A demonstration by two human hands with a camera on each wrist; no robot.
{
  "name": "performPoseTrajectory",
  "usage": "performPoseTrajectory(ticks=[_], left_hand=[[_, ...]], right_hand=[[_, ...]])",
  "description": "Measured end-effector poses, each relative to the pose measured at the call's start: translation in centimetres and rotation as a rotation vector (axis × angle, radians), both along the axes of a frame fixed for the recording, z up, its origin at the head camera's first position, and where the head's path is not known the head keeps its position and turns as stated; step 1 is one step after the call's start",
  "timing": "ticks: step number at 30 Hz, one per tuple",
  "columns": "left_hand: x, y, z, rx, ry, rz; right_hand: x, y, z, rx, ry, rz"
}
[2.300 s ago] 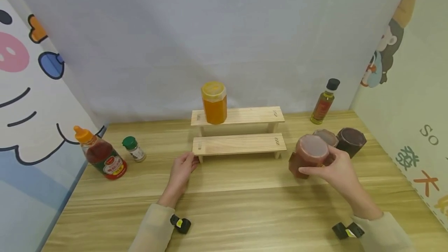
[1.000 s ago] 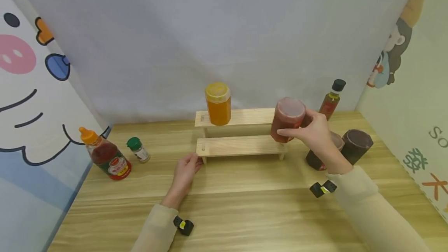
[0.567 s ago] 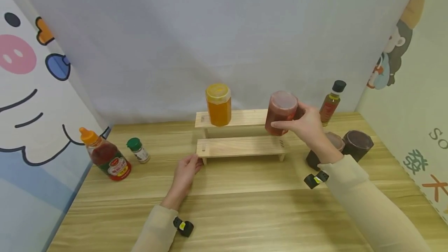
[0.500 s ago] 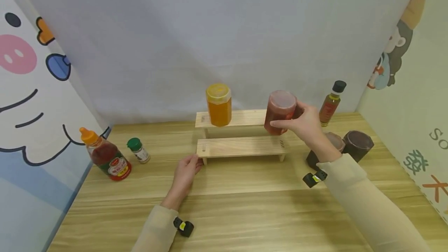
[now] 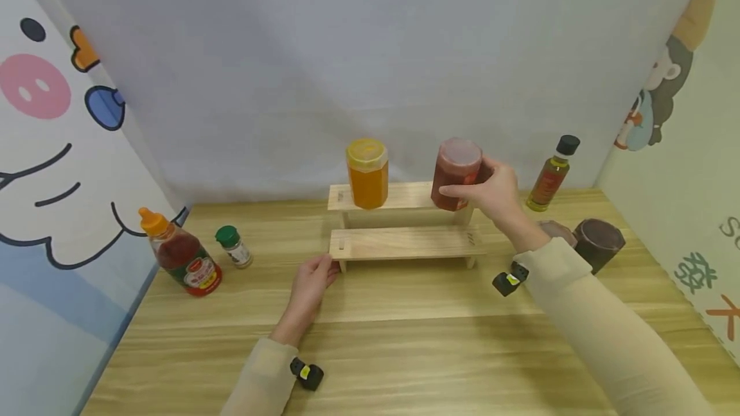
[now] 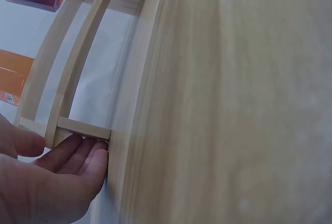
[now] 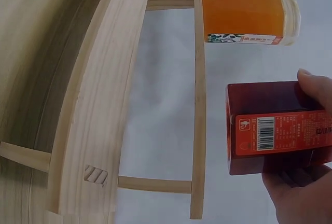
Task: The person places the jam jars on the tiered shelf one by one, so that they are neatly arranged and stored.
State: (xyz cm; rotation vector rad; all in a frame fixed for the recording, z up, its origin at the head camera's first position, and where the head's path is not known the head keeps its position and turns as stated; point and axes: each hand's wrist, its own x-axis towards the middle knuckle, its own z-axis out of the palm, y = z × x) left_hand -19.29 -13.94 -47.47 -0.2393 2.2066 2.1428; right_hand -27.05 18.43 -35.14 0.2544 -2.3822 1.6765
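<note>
My right hand (image 5: 497, 194) grips a dark red jar (image 5: 451, 175) by its sides, thumb in front, over the right part of the upper board of a two-step wooden rack (image 5: 405, 242). In the right wrist view a gap shows between the base of the red jar (image 7: 264, 97) and the board. Towards the upper board's left end stands a jar of orange contents with a yellow lid (image 5: 368, 182). At the rack's lower left corner my left hand (image 5: 309, 284) holds the board's end, its thumb above and fingers beneath, beside the leg (image 6: 83, 128).
Two dark jars (image 5: 600, 246) stand on the right, one partly behind my right sleeve. An oil bottle (image 5: 548, 182) is at the back right. On the left are a red sauce bottle (image 5: 187, 262) with an orange cap and a green-capped shaker (image 5: 235, 249). A pale cloth (image 5: 289, 82) hangs behind.
My right hand has carried the red jar from beside the dark jars leftward and up over the rack's upper board. The left hand has stayed at the rack's corner.
</note>
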Motion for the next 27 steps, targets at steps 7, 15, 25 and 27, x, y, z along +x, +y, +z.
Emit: performPoseTrajectory(ticks=[7,15,25,27], left_hand=[[-0.2,0.2,0.1,0.001,-0.012,0.008],[-0.1,0.1,0.0,0.011,-0.015,0.009],[0.1,0.1,0.1,0.029,0.008,-0.010],[0.1,0.1,0.1,0.028,0.009,-0.011]], right_hand=[[-0.9,-0.1,0.2,0.002,-0.024,-0.013],[-1.7,-0.8,-0.2,-0.032,-0.015,-0.006],[-2.5,-1.3,-0.6,-0.005,-0.035,-0.009],[-2.6,-1.3,-0.7,-0.004,-0.037,-0.010]])
